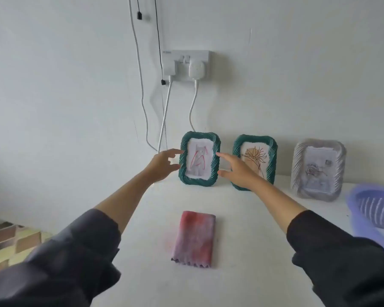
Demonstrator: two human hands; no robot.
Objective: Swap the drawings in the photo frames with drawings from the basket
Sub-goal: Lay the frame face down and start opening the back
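Flanking the left green frame (199,159), left hand (162,166) and right hand (236,170) are open, holding nothing; frame judged light, rigid, glazing possibly fragile; grip side rims.

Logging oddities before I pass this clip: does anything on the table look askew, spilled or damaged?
Mostly tidy. The three frames stand upright against the wall, though the middle green frame tilts a little. The folded cloth has blotchy red staining, with a faint pink tinge on the table beside it. Nothing is visibly broken.
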